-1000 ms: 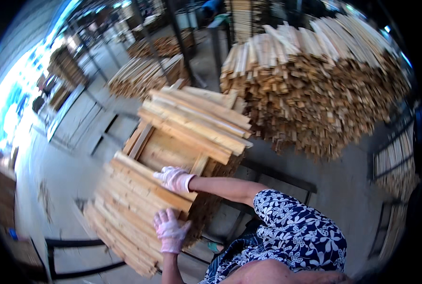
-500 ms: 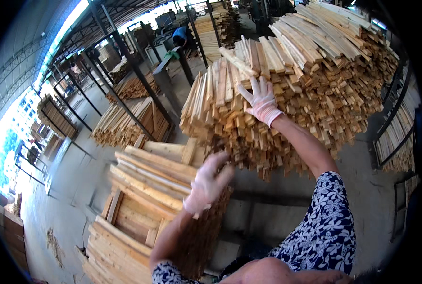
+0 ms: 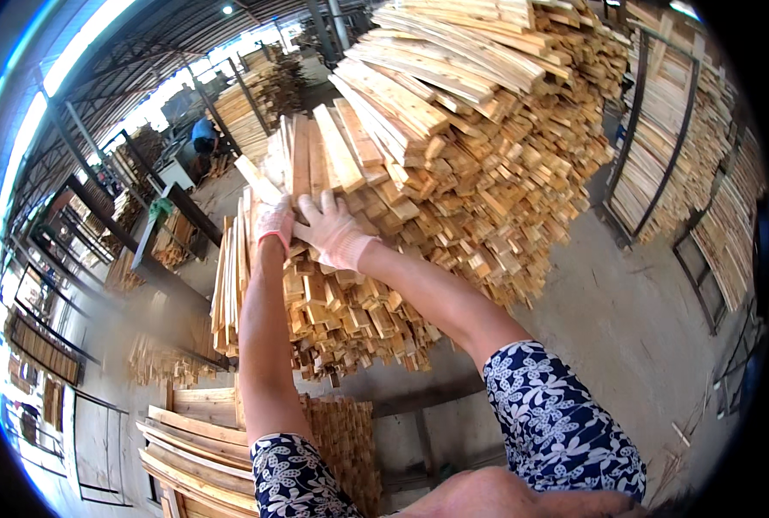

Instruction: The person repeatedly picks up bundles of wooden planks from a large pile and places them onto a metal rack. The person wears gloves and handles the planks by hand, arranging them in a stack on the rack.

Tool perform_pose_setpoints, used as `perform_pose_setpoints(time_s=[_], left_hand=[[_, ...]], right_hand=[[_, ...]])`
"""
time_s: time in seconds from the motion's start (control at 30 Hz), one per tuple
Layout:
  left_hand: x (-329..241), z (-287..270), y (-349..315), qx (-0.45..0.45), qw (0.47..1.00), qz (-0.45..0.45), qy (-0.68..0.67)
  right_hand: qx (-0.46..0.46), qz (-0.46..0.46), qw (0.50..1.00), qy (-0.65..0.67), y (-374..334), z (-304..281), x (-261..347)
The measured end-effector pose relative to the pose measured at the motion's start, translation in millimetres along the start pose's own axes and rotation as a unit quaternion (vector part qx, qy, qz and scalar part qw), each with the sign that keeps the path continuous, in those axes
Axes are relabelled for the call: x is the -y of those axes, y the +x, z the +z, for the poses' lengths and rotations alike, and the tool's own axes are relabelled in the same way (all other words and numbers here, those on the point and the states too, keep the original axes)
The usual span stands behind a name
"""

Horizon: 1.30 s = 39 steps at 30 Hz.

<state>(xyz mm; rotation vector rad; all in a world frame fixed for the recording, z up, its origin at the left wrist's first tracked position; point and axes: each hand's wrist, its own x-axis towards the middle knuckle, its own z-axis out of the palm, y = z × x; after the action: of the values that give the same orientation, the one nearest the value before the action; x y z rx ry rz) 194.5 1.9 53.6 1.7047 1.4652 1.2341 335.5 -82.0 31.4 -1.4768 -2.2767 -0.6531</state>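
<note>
My left hand point(image 3: 274, 221), in a pale glove with a red cuff edge, is at the near end of a loose wooden plank point(image 3: 258, 179). Its fingers are pressed together against that end, partly hidden. Just to its right, my right hand point(image 3: 337, 230), also gloved, rests with fingers spread on the board ends of the large lumber stack point(image 3: 488, 186). Several longer planks point(image 3: 338, 148) lie on top of this stack, pointing away from me. The two hands nearly touch.
A lower pile of boards point(image 3: 199, 432) stands at the near left. Racks of thin wood strips point(image 3: 656, 129) are at the right. A grey metal post point(image 3: 173, 281) slants beside the stack. A person in blue point(image 3: 204, 136) bends down farther back. Concrete floor point(image 3: 609, 337) lies at the right.
My view has swung to the right. My left hand has moved from above the lower pile up to the loose plank, and my right hand now lies beside it on the large stack.
</note>
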Motion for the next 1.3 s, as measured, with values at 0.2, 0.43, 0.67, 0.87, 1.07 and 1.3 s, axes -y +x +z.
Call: perform_pose_setpoints(time_s=[0.2,0.43,0.67,0.87,1.07,1.3], left_hand=[[14.5,-18.7,6.5,0.061,0.995,-0.033,0.069],[-24.6,-66.2,-143.9,0.014,0.984,-0.147,-0.104],[-32.1,-60.1,-167.9,0.254,0.805,-0.236,-0.482],[-0.1,-53.2,-154.9,0.144,0.836,-0.241,-0.471],[-40.2,-86.9,-245.8,0.137,0.867,-0.215,-0.429],[-0.5,-66.3,-354.5,0.110,0.772,-0.291,-0.555]], right_hand=[[-0.030,-0.007,0.999,-0.013,-1.4,-3.6,8.1],[-0.163,-0.104,0.979,0.061,-95.1,-58.4,43.1],[-0.038,0.006,0.755,0.654,-126.0,-98.9,-24.8],[0.176,0.391,0.485,0.762,-73.0,-58.3,25.9],[0.182,0.351,0.452,0.800,-129.8,-120.4,60.3],[0.149,0.203,0.663,0.705,-233.5,-86.4,50.7]])
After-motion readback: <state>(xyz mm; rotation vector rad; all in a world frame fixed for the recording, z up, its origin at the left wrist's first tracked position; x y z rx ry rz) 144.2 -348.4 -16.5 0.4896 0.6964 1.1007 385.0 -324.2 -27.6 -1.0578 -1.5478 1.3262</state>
